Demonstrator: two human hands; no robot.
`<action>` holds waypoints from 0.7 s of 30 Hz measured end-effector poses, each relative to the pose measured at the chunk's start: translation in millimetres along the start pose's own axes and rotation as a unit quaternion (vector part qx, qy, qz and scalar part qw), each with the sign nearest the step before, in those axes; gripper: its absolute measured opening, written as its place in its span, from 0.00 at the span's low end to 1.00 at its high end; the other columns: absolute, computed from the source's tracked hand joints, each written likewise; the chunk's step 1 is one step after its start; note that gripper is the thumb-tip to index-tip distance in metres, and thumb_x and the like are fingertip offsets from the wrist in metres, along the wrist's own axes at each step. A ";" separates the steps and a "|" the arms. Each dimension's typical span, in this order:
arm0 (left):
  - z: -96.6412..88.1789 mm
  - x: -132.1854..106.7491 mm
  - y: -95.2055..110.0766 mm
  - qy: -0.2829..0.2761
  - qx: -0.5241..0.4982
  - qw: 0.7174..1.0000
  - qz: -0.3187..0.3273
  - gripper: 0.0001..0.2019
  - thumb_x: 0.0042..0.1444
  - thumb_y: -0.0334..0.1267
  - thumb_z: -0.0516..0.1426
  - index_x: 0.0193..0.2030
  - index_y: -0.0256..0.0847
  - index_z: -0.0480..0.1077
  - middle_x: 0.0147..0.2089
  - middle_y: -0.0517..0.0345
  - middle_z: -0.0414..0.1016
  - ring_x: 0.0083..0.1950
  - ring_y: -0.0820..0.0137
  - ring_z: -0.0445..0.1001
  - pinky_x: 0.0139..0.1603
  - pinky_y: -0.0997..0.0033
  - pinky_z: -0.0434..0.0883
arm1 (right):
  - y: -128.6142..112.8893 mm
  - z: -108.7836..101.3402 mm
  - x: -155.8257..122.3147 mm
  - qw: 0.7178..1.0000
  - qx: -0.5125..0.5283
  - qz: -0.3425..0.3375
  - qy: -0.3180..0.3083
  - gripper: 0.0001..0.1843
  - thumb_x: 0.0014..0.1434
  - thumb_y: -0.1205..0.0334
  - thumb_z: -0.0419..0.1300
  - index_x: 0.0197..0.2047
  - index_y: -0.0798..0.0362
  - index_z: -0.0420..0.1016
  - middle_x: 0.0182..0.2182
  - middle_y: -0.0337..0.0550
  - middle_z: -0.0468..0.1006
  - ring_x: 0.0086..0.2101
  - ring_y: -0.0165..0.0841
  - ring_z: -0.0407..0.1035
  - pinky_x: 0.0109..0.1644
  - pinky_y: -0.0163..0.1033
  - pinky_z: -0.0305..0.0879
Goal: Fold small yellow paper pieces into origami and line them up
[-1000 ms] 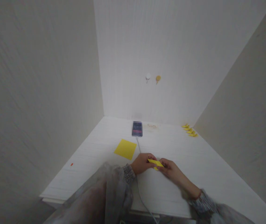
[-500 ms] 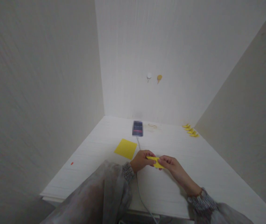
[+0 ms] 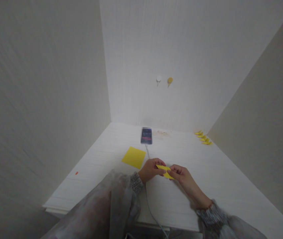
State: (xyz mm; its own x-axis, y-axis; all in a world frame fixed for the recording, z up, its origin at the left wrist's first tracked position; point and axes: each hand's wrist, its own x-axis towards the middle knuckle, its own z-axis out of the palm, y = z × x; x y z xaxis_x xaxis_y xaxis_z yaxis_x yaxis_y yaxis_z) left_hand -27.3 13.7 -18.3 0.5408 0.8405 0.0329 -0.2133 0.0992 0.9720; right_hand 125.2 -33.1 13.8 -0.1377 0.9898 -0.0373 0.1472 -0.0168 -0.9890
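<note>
A small folded piece of yellow paper (image 3: 165, 171) is held between my two hands, just above the white desk. My left hand (image 3: 151, 168), with a ring on one finger, pinches its left end, thumb on top. From the other side, my right hand (image 3: 181, 174) grips the right end between thumb and curled fingers. Flat on the desk, beyond my left wrist, lies a square sheet of yellow paper (image 3: 134, 157). Several folded yellow paper pieces (image 3: 203, 138) stand in a row at the far right corner.
A phone-like device with a blurred screen (image 3: 146, 135) rests near the back wall. Its pale cable (image 3: 148, 205) runs under my left wrist to the front edge. Two hooks (image 3: 169, 80) are on the wall. A small orange bit (image 3: 76, 173) lies at the left.
Both hands keep hold of the folded yellow paper, with only a slight shift of the right hand and forearm. The whole view has moved a little.
</note>
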 end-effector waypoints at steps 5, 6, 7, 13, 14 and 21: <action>0.1 -0.4 3.5 0.025 0.031 0.999 0.011 0.16 0.34 0.37 0.62 0.30 0.33 0.64 0.25 0.59 0.69 0.24 0.77 0.68 0.26 0.75 0.66 | 2.6 -3.2 1.4 0.999 -0.037 -0.014 -0.021 0.15 0.46 0.52 0.58 0.27 0.57 0.72 0.21 0.40 0.72 0.24 0.29 0.64 0.29 0.34 0.60; -0.1 -0.4 3.6 0.026 0.039 0.999 0.016 0.16 0.35 0.37 0.62 0.30 0.33 0.64 0.25 0.59 0.69 0.24 0.77 0.67 0.26 0.76 0.65 | 3.4 -4.3 2.0 0.998 -0.051 -0.019 -0.027 0.15 0.46 0.53 0.57 0.28 0.57 0.72 0.22 0.41 0.73 0.24 0.29 0.65 0.30 0.34 0.60; -0.3 -0.4 3.4 0.026 0.047 0.998 0.022 0.15 0.35 0.37 0.62 0.31 0.33 0.64 0.25 0.60 0.69 0.24 0.77 0.67 0.26 0.76 0.65 | 4.2 -5.3 2.7 0.997 -0.067 -0.025 -0.030 0.15 0.46 0.53 0.57 0.29 0.57 0.72 0.23 0.41 0.73 0.25 0.30 0.65 0.30 0.34 0.60; -2.2 -2.2 0.8 0.016 0.118 0.992 0.048 0.14 0.39 0.39 0.60 0.32 0.34 0.66 0.25 0.60 0.69 0.24 0.78 0.66 0.26 0.78 0.63 | 5.8 -6.6 -1.0 0.957 -0.260 -0.125 0.012 0.11 0.52 0.58 0.52 0.30 0.54 0.72 0.25 0.41 0.74 0.28 0.32 0.66 0.32 0.35 0.61; -2.6 -3.2 1.7 0.008 0.142 0.989 0.051 0.14 0.39 0.40 0.60 0.32 0.34 0.67 0.25 0.60 0.69 0.25 0.77 0.66 0.27 0.78 0.63 | 6.2 -6.9 -2.6 0.939 -0.301 -0.163 0.015 0.11 0.54 0.60 0.51 0.31 0.54 0.72 0.26 0.42 0.74 0.29 0.33 0.66 0.34 0.36 0.61; -4.5 -9.3 11.8 -0.053 0.311 0.936 0.154 0.12 0.42 0.43 0.58 0.30 0.36 0.71 0.33 0.54 0.72 0.34 0.72 0.69 0.37 0.73 0.65 | 17.7 -14.5 -7.3 0.782 -0.476 -0.403 -0.007 0.10 0.56 0.69 0.48 0.37 0.54 0.70 0.30 0.46 0.73 0.33 0.33 0.64 0.38 0.42 0.60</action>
State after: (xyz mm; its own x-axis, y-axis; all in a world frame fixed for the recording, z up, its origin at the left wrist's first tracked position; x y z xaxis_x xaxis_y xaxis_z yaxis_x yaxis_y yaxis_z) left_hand -38.5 9.4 -8.2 0.6166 0.7170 0.3252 0.1242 -0.4965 0.8591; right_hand 142.9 -38.5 -1.4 -0.5705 0.6226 0.5356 0.6683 0.7310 -0.1380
